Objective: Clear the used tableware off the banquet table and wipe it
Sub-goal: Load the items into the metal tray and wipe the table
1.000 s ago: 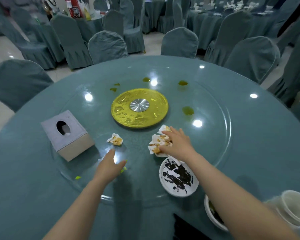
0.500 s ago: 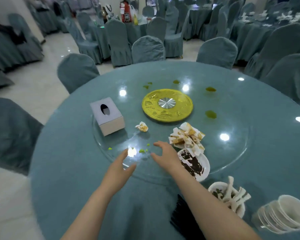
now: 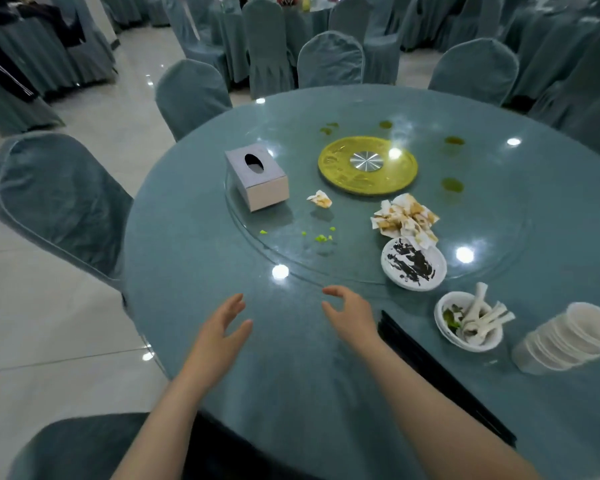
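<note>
Clearly I'm partway through: the used tableware is gathered toward the right of the banquet table (image 3: 187,271) but not yet off it. A sauce-smeared plate (image 3: 413,264) sits on the near right rim of the glass turntable (image 3: 499,237), with a heap of soiled napkins (image 3: 404,218) touching its far side. Nearer the table's right edge sit a bowl of spoons (image 3: 468,322) and a stack of cups (image 3: 565,336). One crumpled napkin (image 3: 320,199), green crumbs (image 3: 321,238) and sauce spots (image 3: 452,184) remain on the glass, so I judge wiping has not started. My left hand (image 3: 219,332) and right hand (image 3: 349,315) hover over the near edge, fingers loose, holding nothing. A tissue box (image 3: 257,180) stands on the turntable's left side.
</note>
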Demonstrator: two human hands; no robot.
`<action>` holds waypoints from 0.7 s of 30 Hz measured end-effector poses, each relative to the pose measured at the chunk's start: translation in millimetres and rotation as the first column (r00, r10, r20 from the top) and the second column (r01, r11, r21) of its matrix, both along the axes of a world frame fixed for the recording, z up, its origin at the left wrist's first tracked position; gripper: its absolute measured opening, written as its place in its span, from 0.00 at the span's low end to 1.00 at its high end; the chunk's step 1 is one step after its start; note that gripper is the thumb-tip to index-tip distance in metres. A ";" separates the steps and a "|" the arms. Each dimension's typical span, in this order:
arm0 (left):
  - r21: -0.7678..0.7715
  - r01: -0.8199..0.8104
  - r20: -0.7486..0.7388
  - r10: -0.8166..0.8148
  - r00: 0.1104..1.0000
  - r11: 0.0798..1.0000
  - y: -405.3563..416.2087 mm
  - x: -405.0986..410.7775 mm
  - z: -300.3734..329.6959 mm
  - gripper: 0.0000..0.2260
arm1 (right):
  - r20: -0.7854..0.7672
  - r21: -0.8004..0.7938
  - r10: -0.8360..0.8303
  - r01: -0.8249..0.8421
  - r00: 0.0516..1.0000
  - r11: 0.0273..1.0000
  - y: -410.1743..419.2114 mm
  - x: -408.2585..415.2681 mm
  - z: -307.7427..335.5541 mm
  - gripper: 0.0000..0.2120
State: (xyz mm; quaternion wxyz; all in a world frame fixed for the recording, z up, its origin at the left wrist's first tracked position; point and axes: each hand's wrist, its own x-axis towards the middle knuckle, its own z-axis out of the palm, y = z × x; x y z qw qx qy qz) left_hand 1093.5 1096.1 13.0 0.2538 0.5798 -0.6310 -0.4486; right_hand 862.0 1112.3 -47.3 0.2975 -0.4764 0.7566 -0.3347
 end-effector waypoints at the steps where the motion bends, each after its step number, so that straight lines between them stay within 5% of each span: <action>1: 0.004 0.010 0.000 -0.010 1.000 1.000 12.2 11.4 1.1 0.22 | 0.005 -0.003 -0.010 0.010 1.000 1.000 13.0 7.2 -2.6 0.13; 11: -0.021 0.327 0.010 -0.327 0.945 0.945 152.4 58.7 16.7 0.16 | 0.230 -0.105 -0.308 0.338 0.923 0.935 233.3 100.2 -28.8 0.10; 21: 0.157 0.728 -0.013 -0.736 0.677 0.667 278.5 -6.3 -23.2 0.10 | 0.304 0.107 -0.737 0.747 0.604 0.656 444.9 125.0 -58.7 0.08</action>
